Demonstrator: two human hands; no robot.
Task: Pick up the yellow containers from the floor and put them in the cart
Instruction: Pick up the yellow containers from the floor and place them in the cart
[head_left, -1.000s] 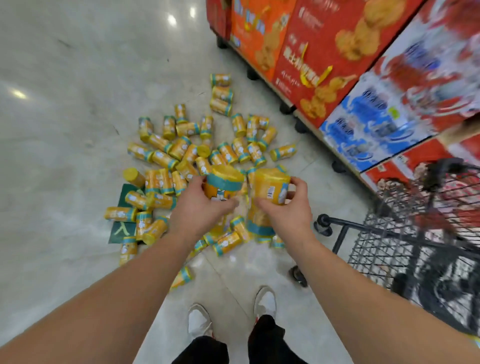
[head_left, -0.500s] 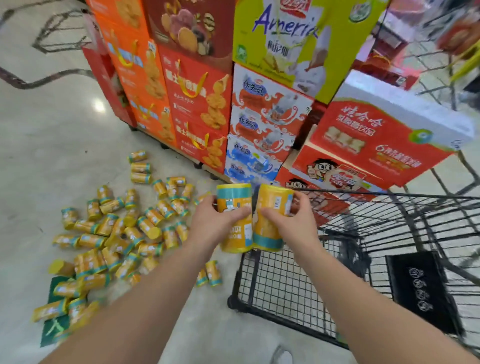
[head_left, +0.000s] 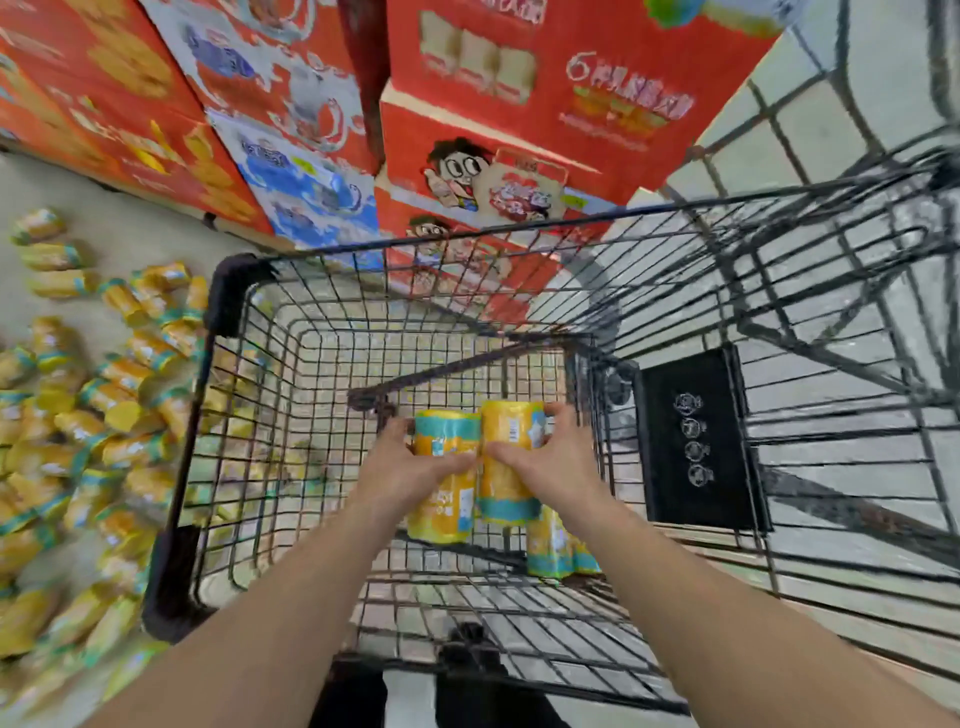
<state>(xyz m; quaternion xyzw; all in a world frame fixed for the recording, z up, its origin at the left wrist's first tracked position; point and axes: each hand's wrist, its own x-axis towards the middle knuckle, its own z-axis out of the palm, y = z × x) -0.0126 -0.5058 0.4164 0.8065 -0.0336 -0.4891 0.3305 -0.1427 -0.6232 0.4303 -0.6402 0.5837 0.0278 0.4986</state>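
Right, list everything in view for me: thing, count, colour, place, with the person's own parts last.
black wire shopping cart: one, black, centre and right, below the hands
yellow cylindrical containers with teal bands, held: two, yellow and teal, upright side by side inside the cart, one in each hand
yellow containers already in the cart: at least one, exact count hidden by the right forearm, on the cart floor
yellow containers on the floor: many, too blurred to count, heaped left of the cart
red cardboard display boxes: several, red, orange and blue, stacked beyond the cart
black panel with white symbols: one, at the cart's right end
left hand: gripping the left container
right hand: gripping the right container
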